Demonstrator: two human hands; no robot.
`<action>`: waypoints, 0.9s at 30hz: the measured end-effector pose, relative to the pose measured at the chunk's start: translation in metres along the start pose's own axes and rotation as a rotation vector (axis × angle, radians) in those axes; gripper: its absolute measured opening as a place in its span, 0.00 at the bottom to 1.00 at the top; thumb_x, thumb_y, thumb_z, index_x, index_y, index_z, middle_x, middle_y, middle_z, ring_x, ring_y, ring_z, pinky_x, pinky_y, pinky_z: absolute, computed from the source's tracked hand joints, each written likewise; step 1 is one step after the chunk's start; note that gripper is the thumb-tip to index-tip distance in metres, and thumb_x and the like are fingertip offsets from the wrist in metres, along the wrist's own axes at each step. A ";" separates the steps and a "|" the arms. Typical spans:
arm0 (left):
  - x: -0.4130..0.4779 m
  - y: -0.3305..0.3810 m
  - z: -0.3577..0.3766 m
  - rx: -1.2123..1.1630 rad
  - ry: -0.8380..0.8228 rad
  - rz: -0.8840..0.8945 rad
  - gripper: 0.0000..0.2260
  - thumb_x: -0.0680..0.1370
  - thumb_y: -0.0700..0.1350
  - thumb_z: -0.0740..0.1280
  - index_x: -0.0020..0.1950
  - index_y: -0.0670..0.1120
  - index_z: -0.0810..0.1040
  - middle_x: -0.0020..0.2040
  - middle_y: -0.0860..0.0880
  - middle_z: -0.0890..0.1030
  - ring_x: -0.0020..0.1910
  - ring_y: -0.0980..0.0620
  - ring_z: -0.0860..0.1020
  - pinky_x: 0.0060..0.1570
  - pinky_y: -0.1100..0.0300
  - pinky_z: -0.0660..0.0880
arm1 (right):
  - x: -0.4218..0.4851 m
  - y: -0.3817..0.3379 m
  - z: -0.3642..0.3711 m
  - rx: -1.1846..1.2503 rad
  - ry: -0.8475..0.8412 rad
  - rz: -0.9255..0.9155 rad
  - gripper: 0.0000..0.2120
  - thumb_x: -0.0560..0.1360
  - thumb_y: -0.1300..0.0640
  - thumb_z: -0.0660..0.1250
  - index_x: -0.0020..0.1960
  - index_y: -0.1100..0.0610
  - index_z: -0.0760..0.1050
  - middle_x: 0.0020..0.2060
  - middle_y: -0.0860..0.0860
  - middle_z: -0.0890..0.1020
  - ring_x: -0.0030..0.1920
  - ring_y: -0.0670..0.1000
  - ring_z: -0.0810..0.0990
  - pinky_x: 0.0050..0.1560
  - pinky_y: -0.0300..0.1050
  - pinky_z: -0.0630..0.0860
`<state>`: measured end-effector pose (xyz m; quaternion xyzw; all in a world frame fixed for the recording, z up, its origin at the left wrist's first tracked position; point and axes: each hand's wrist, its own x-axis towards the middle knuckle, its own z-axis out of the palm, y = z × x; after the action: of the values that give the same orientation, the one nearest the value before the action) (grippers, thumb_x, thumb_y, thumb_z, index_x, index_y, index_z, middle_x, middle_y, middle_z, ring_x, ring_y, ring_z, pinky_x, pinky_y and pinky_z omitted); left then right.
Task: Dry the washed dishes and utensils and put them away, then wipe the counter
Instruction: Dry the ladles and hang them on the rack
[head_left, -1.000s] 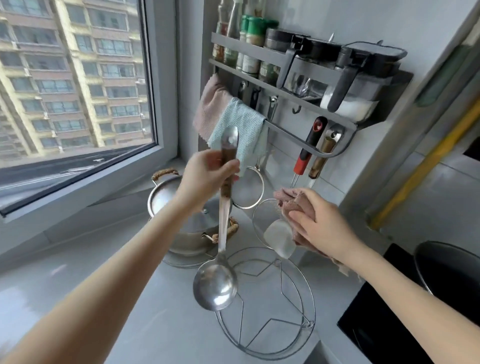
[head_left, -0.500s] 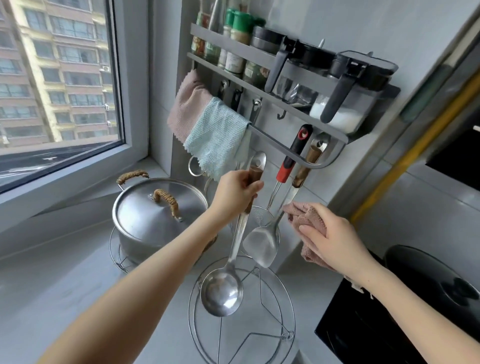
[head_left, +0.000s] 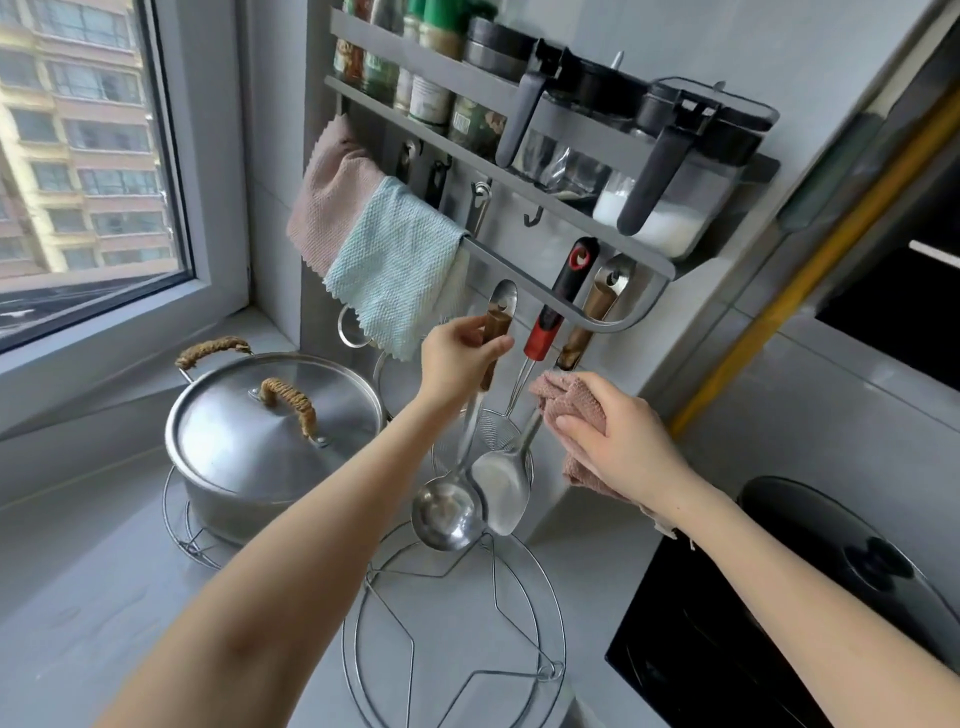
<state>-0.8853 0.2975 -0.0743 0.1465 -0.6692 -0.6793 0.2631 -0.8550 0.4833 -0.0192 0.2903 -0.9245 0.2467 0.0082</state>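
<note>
Left hand (head_left: 460, 358) gripped the ladle (head_left: 444, 514) by its wooden handle. Handle tip sat just under the rack rail (head_left: 519, 258), bowl hanging over the wire trivet (head_left: 452, 623). Right hand (head_left: 621, 441) clutched a bunched pink cloth (head_left: 569, 400) beside the hanging spatula (head_left: 501, 488). Lidded steel pot (head_left: 270, 431) stood to the left on the counter (head_left: 104, 597).
</note>
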 end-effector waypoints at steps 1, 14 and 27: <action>0.002 0.001 0.001 -0.062 0.018 -0.022 0.14 0.68 0.42 0.77 0.52 0.42 0.82 0.40 0.47 0.83 0.41 0.49 0.81 0.51 0.50 0.80 | 0.003 -0.001 -0.002 -0.002 0.002 -0.008 0.19 0.77 0.57 0.65 0.68 0.52 0.70 0.60 0.47 0.79 0.61 0.48 0.77 0.61 0.44 0.73; 0.025 0.027 0.017 -0.544 0.093 -0.006 0.04 0.70 0.36 0.73 0.44 0.40 0.81 0.33 0.47 0.78 0.25 0.56 0.70 0.25 0.63 0.67 | 0.021 -0.003 -0.019 -0.192 0.014 -0.060 0.21 0.77 0.54 0.65 0.69 0.51 0.68 0.58 0.50 0.81 0.58 0.53 0.79 0.57 0.45 0.74; 0.037 0.039 0.025 -0.570 0.075 -0.013 0.15 0.70 0.39 0.75 0.54 0.37 0.80 0.39 0.48 0.81 0.34 0.59 0.78 0.37 0.66 0.74 | 0.015 -0.001 -0.016 -0.302 0.007 -0.080 0.21 0.78 0.53 0.64 0.70 0.50 0.67 0.61 0.50 0.79 0.60 0.55 0.78 0.56 0.45 0.73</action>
<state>-0.9233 0.2989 -0.0289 0.0959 -0.4402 -0.8358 0.3138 -0.8692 0.4820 -0.0019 0.3213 -0.9388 0.1053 0.0650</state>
